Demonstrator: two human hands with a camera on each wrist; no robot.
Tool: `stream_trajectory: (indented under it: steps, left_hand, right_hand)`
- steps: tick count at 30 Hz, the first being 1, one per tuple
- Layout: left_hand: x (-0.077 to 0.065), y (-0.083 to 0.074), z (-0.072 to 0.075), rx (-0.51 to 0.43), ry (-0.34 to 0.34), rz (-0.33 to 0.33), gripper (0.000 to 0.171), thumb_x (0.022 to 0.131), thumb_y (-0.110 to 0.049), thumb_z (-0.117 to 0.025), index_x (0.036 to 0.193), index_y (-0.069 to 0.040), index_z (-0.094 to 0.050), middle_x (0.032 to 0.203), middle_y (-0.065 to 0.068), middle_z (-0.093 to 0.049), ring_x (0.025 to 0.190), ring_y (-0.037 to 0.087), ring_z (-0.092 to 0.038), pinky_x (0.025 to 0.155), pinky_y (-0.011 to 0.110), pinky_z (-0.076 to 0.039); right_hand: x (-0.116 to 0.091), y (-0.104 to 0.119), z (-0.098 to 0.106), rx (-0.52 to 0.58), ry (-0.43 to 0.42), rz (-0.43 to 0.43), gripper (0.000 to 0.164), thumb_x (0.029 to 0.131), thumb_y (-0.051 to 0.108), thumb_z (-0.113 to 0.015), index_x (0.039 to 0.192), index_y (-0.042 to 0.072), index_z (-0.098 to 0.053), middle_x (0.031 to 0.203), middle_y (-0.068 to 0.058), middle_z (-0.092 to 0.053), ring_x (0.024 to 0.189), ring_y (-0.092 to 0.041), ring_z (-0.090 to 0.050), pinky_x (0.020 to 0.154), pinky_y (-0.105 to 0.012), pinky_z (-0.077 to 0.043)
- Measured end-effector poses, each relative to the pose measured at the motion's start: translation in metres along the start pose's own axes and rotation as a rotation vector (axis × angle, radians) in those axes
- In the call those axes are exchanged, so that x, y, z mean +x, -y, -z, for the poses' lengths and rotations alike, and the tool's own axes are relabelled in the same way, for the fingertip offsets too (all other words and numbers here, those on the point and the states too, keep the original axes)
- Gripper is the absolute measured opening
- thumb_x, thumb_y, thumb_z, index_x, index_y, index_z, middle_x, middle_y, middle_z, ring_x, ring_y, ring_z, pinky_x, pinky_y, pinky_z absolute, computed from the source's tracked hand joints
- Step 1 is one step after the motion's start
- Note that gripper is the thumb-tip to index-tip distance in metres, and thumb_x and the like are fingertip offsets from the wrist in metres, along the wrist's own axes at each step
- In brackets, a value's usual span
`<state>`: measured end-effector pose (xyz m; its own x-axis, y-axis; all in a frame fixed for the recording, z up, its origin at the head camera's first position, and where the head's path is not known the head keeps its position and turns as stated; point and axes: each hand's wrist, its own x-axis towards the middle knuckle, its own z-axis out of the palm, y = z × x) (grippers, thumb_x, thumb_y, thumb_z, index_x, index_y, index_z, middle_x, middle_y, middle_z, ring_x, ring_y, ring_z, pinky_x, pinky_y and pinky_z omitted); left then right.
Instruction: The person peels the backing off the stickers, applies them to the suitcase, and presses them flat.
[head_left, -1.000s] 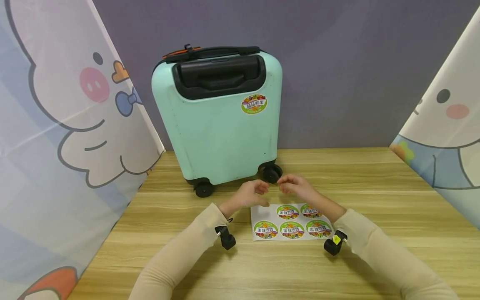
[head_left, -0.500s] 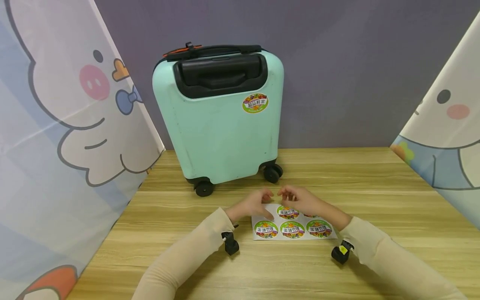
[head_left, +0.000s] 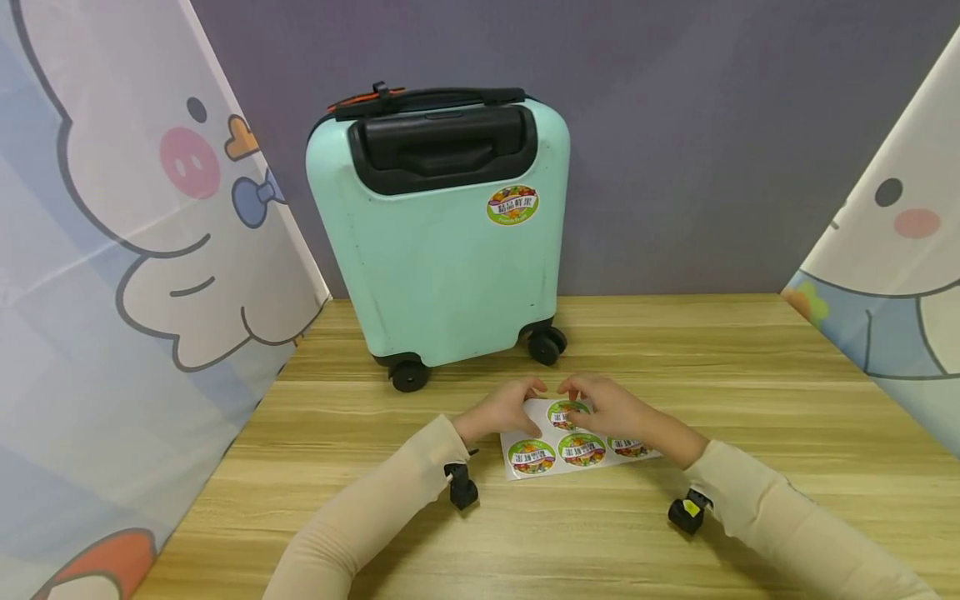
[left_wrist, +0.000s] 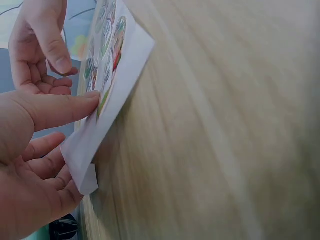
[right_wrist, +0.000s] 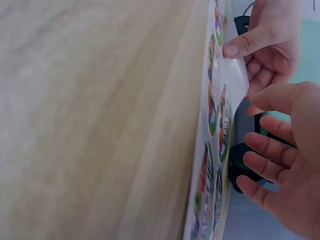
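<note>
My left hand [head_left: 501,412] pinches the near-left corner area of a white sticker sheet [head_left: 557,465], thumb on top and fingers beneath, as the left wrist view shows. Oval fruit-label stickers [head_left: 581,450] in green and red are printed on the sheet, beside a blank spot at its upper left. That end of the sheet [left_wrist: 112,130] is lifted off the table and bent. Over the sheet's far side hovers my right hand [head_left: 618,415], its fingers [right_wrist: 267,167] loosely bent with nothing between them. It hides the upper right stickers in the head view.
Behind the hands a mint-green suitcase [head_left: 450,275] stands on black wheels [head_left: 409,376]. One matching oval sticker [head_left: 513,205] is on its upper right face. Cartoon-printed cloths [head_left: 150,208] flank the wooden table [head_left: 750,400], with a grey wall [head_left: 712,150] at the back.
Both hands have come down toward the sheet. My left hand has taken hold of it, and the sheet now tilts, its right end pulled slightly left and up.
</note>
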<state>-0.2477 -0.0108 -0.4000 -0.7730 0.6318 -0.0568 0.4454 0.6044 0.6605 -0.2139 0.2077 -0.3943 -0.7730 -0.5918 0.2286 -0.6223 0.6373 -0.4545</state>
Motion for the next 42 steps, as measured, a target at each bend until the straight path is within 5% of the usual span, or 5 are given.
stream_trajectory:
  steps: [12,23,33,42]
  left_hand:
    - [0.0,0.005,0.003,-0.01,-0.051,-0.055,0.04,0.085,-0.004,-0.077,0.122,0.004,-0.065,0.104,0.012,-0.067,0.09,0.017,-0.059,0.077,0.025,-0.049]
    - [0.0,0.006,0.01,-0.087,-0.08,-0.052,0.038,0.083,0.001,-0.079,0.119,0.001,-0.069,0.094,0.007,-0.069,0.085,0.012,-0.06,0.074,0.02,-0.048]
    - [-0.003,0.002,0.019,-0.087,-0.043,-0.062,0.038,0.081,0.003,-0.079,0.118,0.002,-0.069,0.102,0.011,-0.069,0.094,0.02,-0.062,0.083,0.025,-0.05]
    - [-0.003,-0.001,0.028,-0.141,-0.015,-0.165,0.024,0.089,-0.002,-0.071,0.111,0.006,-0.071,0.1,0.014,-0.073,0.085,0.012,-0.066,0.073,0.017,-0.051]
  right_hand:
    - [0.001,0.001,-0.005,-0.122,-0.034,0.015,0.034,0.084,0.011,-0.081,0.113,0.003,-0.065,0.105,-0.007,-0.062,0.094,-0.022,-0.06,0.078,-0.037,-0.053]
    - [0.002,0.002,-0.005,-0.173,-0.07,0.01,0.036,0.081,0.012,-0.082,0.112,0.003,-0.065,0.11,-0.012,-0.066,0.103,-0.033,-0.058,0.087,-0.049,-0.049]
    - [0.006,0.006,-0.004,-0.206,-0.157,0.063,0.033,0.077,0.008,-0.085,0.105,0.007,-0.067,0.097,-0.005,-0.063,0.094,-0.026,-0.058,0.081,-0.045,-0.05]
    - [0.008,0.008,-0.006,-0.244,-0.221,0.164,0.033,0.072,0.004,-0.087,0.099,0.007,-0.069,0.093,-0.003,-0.063,0.086,-0.023,-0.057,0.074,-0.04,-0.048]
